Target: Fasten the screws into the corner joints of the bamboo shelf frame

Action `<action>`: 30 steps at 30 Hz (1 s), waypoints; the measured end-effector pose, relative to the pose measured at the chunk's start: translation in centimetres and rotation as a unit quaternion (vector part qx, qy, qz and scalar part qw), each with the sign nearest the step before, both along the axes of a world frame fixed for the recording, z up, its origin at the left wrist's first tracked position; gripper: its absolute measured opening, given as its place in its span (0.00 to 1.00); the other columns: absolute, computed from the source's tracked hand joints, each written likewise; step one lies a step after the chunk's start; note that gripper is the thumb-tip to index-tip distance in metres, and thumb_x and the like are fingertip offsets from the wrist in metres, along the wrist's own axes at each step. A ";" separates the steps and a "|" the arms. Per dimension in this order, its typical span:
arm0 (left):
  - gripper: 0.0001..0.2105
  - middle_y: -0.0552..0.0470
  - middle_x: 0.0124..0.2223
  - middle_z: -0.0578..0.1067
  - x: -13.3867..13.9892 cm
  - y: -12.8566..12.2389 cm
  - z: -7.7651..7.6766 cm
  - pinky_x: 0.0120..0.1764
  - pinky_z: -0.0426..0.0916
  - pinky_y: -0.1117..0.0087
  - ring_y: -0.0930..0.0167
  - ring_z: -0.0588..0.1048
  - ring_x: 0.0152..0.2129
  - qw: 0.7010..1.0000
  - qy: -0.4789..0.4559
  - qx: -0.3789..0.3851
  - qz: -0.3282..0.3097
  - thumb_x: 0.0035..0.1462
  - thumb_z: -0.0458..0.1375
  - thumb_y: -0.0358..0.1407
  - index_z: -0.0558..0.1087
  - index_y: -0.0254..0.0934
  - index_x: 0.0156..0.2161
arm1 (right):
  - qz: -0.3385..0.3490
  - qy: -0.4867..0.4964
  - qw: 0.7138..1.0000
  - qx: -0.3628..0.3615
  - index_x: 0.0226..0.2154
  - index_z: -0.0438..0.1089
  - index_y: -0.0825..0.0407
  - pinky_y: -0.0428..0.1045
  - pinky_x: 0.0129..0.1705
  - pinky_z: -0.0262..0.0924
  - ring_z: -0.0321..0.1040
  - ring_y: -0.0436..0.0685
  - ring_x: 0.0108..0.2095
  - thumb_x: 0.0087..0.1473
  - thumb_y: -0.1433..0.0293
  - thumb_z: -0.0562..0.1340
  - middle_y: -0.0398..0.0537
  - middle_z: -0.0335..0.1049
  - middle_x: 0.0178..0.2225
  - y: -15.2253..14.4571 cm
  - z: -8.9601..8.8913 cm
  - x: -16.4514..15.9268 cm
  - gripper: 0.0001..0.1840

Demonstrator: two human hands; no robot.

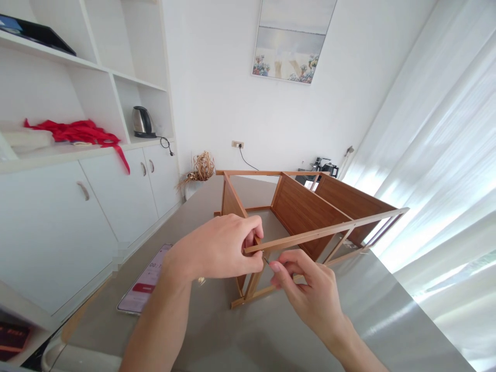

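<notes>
A brown wooden shelf rack (310, 212) lies on its side on the grey table (217, 330). My left hand (220, 248) is closed around the near corner of its frame, thumb and fingers on either side of the wood. Just right of that corner, my right hand (310, 287) pinches a thin dark metal rod that looks like a hex key (266, 261). The rod's tip points at the end of the frame's rail; whether it touches cannot be told. Most of the tool is hidden by my fingers. Small brass-coloured pieces (201, 280) lie beside my left wrist.
A phone (145, 284) with a lit screen lies left of my left forearm. Behind the rack stand dark appliances (323, 168) and a dried plant (201, 168). White cabinets (104, 191) line the left; a white curtain (437, 155) hangs at right.
</notes>
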State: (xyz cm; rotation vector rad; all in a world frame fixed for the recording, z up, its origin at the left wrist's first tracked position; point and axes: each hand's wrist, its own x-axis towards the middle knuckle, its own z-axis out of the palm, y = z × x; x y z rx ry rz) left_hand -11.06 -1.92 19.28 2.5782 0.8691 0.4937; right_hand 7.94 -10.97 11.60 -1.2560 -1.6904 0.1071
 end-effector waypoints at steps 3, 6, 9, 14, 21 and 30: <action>0.05 0.58 0.26 0.72 0.3 -0.4 -0.4 0.26 0.55 0.69 0.71 0.68 0.22 0.999 0.008 0.037 0.022 0.52 0.57 0.39 0.67 0.43 0.34 | -0.029 -0.034 0.999 0.023 0.34 0.66 0.49 0.40 0.26 0.63 0.67 0.46 0.19 0.60 0.66 0.62 0.36 0.71 0.19 -1.4 0.2 1.0 0.05; 0.04 0.58 0.24 0.69 0.7 -0.8 -0.7 0.26 0.53 0.69 0.71 0.66 0.20 0.996 0.022 0.072 0.043 0.53 0.56 0.38 0.66 0.43 0.32 | -0.063 -0.034 0.997 -0.031 0.37 0.67 0.49 0.40 0.28 0.65 0.71 0.48 0.26 0.60 0.66 0.61 0.40 0.73 0.26 -3.1 -0.9 3.4 0.04; 0.03 0.57 0.25 0.70 0.8 -1.1 -0.8 0.27 0.55 0.69 0.70 0.68 0.21 0.994 0.037 0.086 0.053 0.54 0.55 0.38 0.67 0.43 0.33 | -0.095 -0.040 0.984 -0.147 0.39 0.68 0.48 0.40 0.20 0.59 0.71 0.50 0.29 0.61 0.65 0.58 0.43 0.73 0.31 -4.4 -3.4 6.8 0.06; 0.17 0.54 0.38 0.77 0.0 -2.0 -0.9 0.35 0.64 0.68 0.64 0.76 0.35 0.994 0.031 0.072 0.071 0.60 0.53 0.47 0.67 0.50 0.53 | -0.096 -0.104 0.968 -0.209 0.37 0.73 0.50 0.47 0.33 0.64 0.67 0.51 0.27 0.61 0.71 0.50 0.45 0.72 0.31 -4.6 -8.9 11.0 0.16; 0.28 0.50 0.50 0.75 -3.1 -6.1 -6.7 0.49 0.69 0.62 0.65 0.75 0.45 0.981 -0.061 0.026 0.180 0.62 0.52 0.50 0.54 0.49 0.65 | -0.081 -0.088 0.968 -0.223 0.38 0.72 0.51 0.52 0.42 0.63 0.70 0.56 0.36 0.62 0.66 0.49 0.49 0.71 0.35 -2.8 -13.4 11.1 0.17; 0.21 0.44 0.53 0.71 -1.2 -6.3 -18.2 0.54 0.67 0.56 0.59 0.71 0.51 0.982 -0.070 -0.082 0.154 0.55 0.60 0.43 0.66 0.41 0.53 | -0.075 -0.106 0.973 -0.189 0.34 0.68 0.50 0.52 0.40 0.62 0.68 0.57 0.35 0.62 0.63 0.51 0.50 0.69 0.34 -1.8 -14.7 10.1 0.13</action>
